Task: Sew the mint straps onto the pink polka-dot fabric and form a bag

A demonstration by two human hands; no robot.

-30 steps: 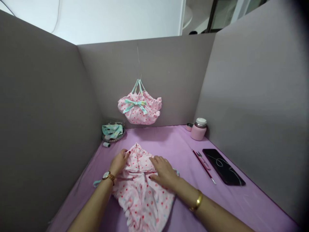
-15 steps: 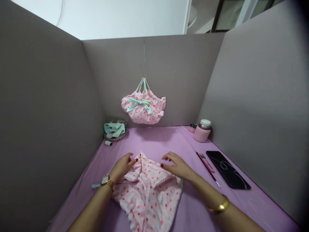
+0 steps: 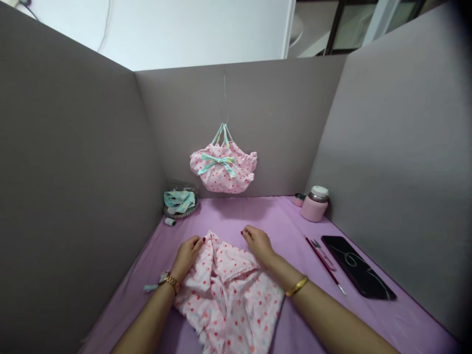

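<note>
A piece of pink cloth with red dots (image 3: 236,300), gathered along its left side, lies spread and creased on the purple-covered table. My left hand (image 3: 189,253) is closed at its upper left edge, thumb and fingers pinching the cloth near the pointed corner. My right hand (image 3: 257,243) hovers at the upper right edge with its fingertips pressed together, just beyond the cloth. Whatever those fingertips hold, if anything, is too small to make out. A short pale green strip (image 3: 150,287) pokes out left of my watch.
A dotted pink bag-like piece with a green bow (image 3: 223,169) hangs at the back panel. A basket with green cloth (image 3: 180,201) and a thread spool (image 3: 169,221) sit back left. On the right are a pink jar (image 3: 314,204), thread snips (image 3: 324,254), a red pen-like stick (image 3: 325,265) and a phone (image 3: 357,265).
My right hand has moved slightly up and left, its spread fingers closing to a pinch. My left hand's fingers have closed on the cloth edge. The camera view has shifted a little.
</note>
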